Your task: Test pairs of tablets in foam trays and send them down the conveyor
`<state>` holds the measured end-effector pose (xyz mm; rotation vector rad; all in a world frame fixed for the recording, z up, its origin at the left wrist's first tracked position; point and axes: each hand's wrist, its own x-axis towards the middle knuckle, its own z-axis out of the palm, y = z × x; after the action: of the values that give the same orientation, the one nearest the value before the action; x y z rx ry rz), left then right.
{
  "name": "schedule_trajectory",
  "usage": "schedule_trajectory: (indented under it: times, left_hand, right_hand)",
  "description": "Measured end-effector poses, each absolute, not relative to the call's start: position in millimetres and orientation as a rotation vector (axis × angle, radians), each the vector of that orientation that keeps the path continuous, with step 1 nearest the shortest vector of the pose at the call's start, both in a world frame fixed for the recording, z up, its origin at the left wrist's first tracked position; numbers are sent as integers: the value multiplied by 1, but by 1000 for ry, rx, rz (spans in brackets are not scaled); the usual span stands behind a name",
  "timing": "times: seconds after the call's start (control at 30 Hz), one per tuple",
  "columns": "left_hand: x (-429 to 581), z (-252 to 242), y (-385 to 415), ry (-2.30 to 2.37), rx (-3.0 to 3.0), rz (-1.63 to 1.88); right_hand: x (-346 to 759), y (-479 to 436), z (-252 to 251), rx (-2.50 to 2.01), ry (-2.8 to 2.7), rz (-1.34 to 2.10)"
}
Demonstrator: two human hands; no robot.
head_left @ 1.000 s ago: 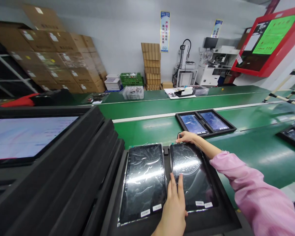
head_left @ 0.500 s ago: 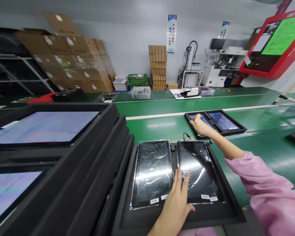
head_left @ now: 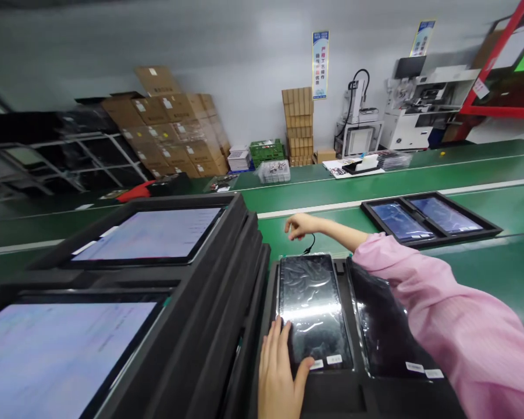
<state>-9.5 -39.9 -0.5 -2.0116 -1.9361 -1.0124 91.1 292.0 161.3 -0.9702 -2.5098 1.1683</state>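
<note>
My left hand (head_left: 281, 372) lies open on the lower left edge of one film-covered tablet (head_left: 314, 311); the black foam tray (head_left: 331, 393) holds two. My right hand (head_left: 300, 226), fingers bent, hovers past its far edge beside one black cable (head_left: 309, 244); I cannot tell whether it grips anything. A stack (head_left: 218, 302) with two lit screens (head_left: 152, 233) crowds the left; bare green belt (head_left: 514, 201) reaches one farther tray (head_left: 466, 235).

Left hand (head_left: 281, 372) at a film-covered tablet (head_left: 314, 311), right hand (head_left: 300, 226) near a black cable (head_left: 307, 249)
</note>
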Motion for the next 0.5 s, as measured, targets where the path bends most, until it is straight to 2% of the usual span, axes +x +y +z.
schedule_trajectory:
  times: [0.2, 0.5]
  left_hand:
    - [-19, -13, -40, -1941, -2027, -932]
    - [3, -5, -38, -2097, -1866, -755]
  right_hand:
    - [93, 278, 103, -1040, -2319, 1555]
    - [98, 277, 80, -1120, -2095, 1653]
